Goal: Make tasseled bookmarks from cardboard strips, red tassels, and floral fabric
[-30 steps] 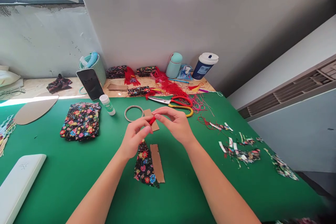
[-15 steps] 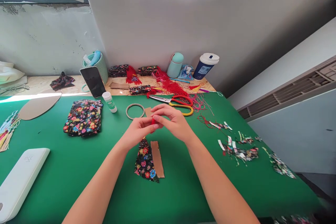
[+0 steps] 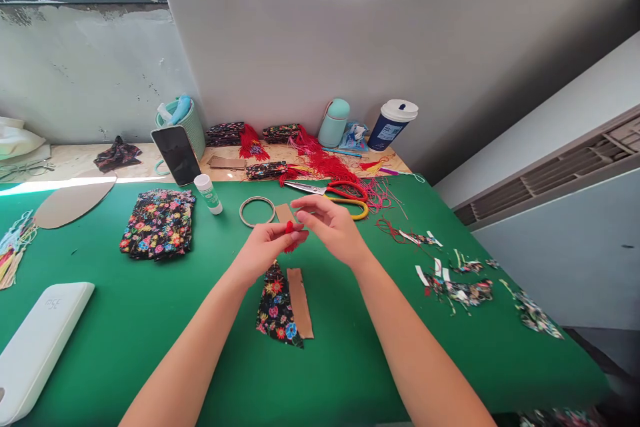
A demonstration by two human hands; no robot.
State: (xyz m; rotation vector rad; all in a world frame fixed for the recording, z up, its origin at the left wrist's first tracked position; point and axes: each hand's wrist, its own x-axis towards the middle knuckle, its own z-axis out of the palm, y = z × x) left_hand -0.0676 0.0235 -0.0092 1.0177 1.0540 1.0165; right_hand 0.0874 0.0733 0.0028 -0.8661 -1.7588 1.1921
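The left hand [image 3: 264,250] pinches a small red tassel [image 3: 289,233] between its thumb and fingers, up above the green counter [image 3: 150,347]. The right hand [image 3: 333,230] is just beside it, fingers loose and a little spread, holding nothing. Its fingertips are very close to the tassel, but I cannot tell if they touch it.

Right under the left hand lies a flowery cloth piece [image 3: 275,310] with a brown card strip [image 3: 300,293] touching its side. Just past the hands sit a ring [image 3: 257,211] and another small brown card [image 3: 285,213]. Past the right hand lie scissors [image 3: 337,197] with red and yellow handles. A glue stick [image 3: 208,193] stands off to the left.
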